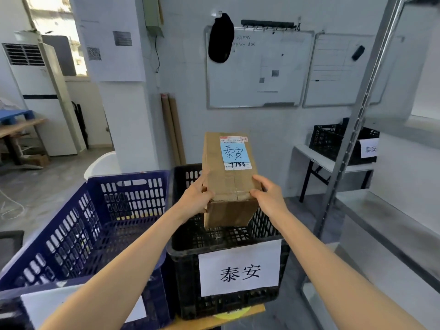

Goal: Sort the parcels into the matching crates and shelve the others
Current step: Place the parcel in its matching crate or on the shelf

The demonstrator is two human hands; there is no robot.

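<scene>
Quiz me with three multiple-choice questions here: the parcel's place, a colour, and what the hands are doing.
1. The brown cardboard parcel is: A) above the black plastic crate B) inside the blue plastic crate C) on the metal shelf
2. Its handwritten sticky note is: A) yellow B) blue C) green
3. Grip state: A) the left hand and right hand both grip the parcel B) only one hand grips it C) both hands hang free
Answers: A, it is held over that crate's opening; B, light blue paper; A, fingers curl round both sides.
</scene>
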